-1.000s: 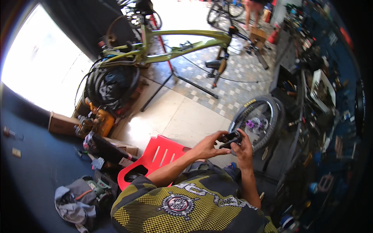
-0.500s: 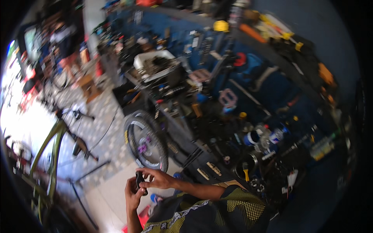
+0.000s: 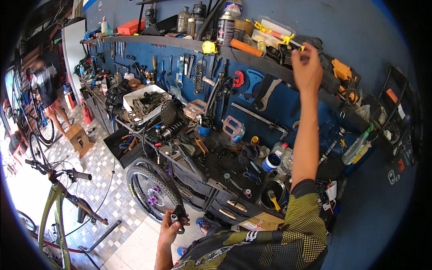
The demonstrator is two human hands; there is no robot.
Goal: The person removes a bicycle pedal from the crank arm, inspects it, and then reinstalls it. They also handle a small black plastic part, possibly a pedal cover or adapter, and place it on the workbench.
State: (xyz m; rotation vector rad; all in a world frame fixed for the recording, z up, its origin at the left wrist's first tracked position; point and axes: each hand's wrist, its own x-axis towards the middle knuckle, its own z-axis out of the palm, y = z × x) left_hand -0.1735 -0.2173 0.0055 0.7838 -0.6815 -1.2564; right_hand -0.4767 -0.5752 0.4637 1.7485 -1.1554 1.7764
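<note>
In my left hand [image 3: 167, 231] is a small black bicycle part [image 3: 180, 225] with rounded ends and a hole, much like a suspension link; its fingers are closed on it. It is held low, just in front of the leaning bicycle wheel [image 3: 150, 191]. My right hand [image 3: 308, 69] is raised to the wall shelf [image 3: 247, 57], its thumb and forefinger apart. Right by those fingertips lies the yellow end of a slim tool [image 3: 287, 40]. I cannot make out whether they touch it.
A cluttered black workbench [image 3: 216, 168] runs along the blue wall, with a white basket [image 3: 146, 105] and a tin holding a yellow-handled brush [image 3: 273, 200]. Wrenches hang above. A green bike frame [image 3: 56, 202] stands at left; a person [image 3: 45, 85] is farther back.
My right hand has let go of the black part and risen to the shelf. The left hand keeps the part. My view has swung, showing more of the shelf and wall.
</note>
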